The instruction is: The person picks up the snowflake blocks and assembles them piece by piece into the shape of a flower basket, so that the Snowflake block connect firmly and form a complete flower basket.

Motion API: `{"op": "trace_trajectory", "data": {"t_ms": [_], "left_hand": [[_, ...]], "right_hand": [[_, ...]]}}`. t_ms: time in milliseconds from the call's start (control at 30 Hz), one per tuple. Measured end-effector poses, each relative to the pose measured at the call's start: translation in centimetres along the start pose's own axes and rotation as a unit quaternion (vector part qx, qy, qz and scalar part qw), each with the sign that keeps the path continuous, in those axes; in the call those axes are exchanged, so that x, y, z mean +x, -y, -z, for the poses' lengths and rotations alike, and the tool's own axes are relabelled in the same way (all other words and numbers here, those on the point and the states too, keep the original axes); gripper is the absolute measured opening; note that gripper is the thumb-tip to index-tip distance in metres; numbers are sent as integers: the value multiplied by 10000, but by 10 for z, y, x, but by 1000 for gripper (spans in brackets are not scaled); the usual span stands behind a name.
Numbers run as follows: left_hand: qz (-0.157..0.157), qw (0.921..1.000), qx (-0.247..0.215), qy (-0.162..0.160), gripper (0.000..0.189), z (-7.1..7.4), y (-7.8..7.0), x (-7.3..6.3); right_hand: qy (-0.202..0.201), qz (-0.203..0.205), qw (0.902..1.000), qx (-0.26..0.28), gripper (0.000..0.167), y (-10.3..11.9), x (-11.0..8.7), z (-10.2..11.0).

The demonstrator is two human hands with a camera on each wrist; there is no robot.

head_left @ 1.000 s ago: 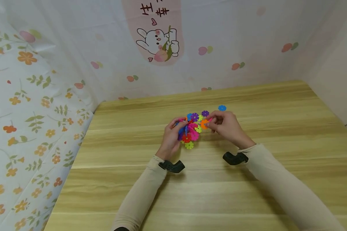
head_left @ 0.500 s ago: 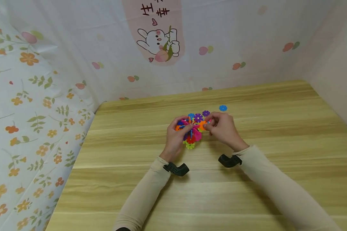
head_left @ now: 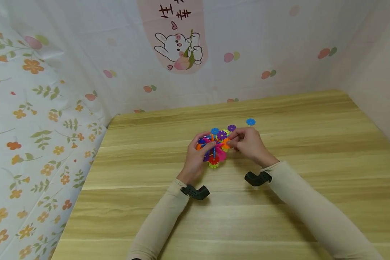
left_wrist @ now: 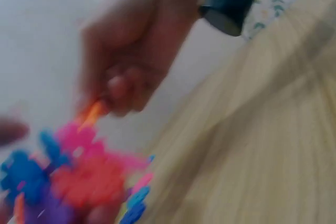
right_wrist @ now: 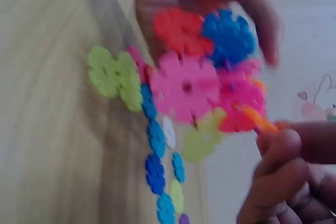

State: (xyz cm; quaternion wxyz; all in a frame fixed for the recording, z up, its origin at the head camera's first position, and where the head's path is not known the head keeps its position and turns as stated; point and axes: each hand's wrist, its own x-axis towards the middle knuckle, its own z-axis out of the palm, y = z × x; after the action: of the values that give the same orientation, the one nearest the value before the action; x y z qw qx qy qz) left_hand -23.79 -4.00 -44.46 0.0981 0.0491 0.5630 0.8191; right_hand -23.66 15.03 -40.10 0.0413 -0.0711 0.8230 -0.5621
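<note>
My left hand (head_left: 195, 154) grips a cluster of interlocked snowflake discs (head_left: 220, 155) in pink, red, blue and purple, its thumb across the top. From the right, my right hand (head_left: 250, 143) pinches an orange snowflake disc (head_left: 225, 143) between thumb and fingertips. In the right wrist view the orange disc (right_wrist: 257, 119) is edge-on at the cluster's pink discs (right_wrist: 186, 86). The left wrist view is blurred; there the orange disc (left_wrist: 92, 113) meets a pink disc (left_wrist: 79, 139). Fingers of the left hand are partly hidden behind the cluster.
Loose snowflake discs lie on the wooden table (head_left: 279, 216) behind the cluster, among them a purple disc (head_left: 232, 128) and, farther off, a blue disc (head_left: 251, 122). A yellow-green disc (head_left: 213, 165) shows just in front. A printed cloth (head_left: 123, 54) hangs behind the table.
My left hand has moved slightly right with the cluster, and my right hand has come left with the orange disc. The orange disc now meets the cluster's right side.
</note>
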Motion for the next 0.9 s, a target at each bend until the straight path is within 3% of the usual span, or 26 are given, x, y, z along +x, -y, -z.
{"op": "trace_trajectory", "data": {"t_ms": [133, 300, 433, 633, 733, 900], "left_hand": [[535, 9928, -370, 1006, 50, 16, -8, -1], [551, 9806, -182, 1872, 49, 27, -13, -1], [421, 9752, -177, 2164, 50, 26, -11, -1], [330, 9810, 113, 1909, 38, 24, -8, -1], [273, 9864, -124, 1613, 32, 24, -9, -1], [-236, 9933, -579, 969, 27, 25, -14, 3]], "right_hand": [[473, -33, 9989, -22, 8, 2, 4, 12], [1167, 197, 9928, -180, 9, 6, 13, 26], [1190, 265, 9920, -337, 10, 7, 19, 28], [946, 524, 9930, -477, 13, 7, 22, 20], [841, 547, 9944, -338, 17, 6, 21, 16], [837, 158, 9958, -347, 19, -5, 18, 9]]}}
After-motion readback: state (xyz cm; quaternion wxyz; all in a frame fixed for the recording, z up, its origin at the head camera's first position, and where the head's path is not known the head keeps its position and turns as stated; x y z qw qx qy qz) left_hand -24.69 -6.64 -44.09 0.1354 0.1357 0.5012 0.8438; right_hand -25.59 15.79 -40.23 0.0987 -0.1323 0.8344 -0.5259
